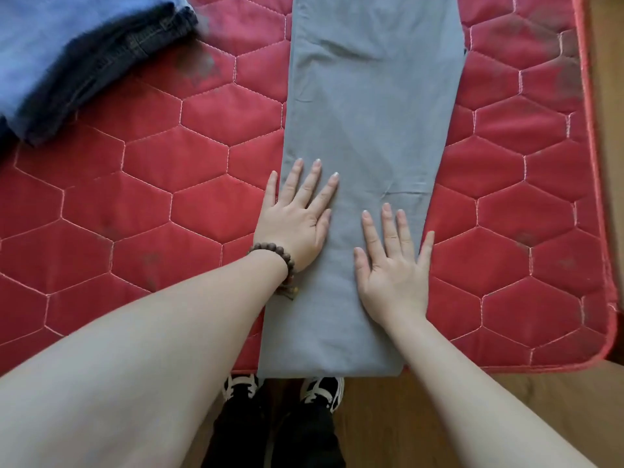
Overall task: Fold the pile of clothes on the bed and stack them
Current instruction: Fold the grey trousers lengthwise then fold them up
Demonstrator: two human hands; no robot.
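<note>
Soft, even daylight, bright without glare. Faint shadows sit under the hands. The jeans (67,55) at 10 o'clock are smeared with blur. Wide-angle distortion bows the mattress (540,231) edge at 3 o'clock.

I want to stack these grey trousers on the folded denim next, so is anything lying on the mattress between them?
Nothing visible does. Both hands, left hand and right hand, lie flat on the grey trousers, and only bare red mattress separates them from the folded denim pile at the far left.
</note>
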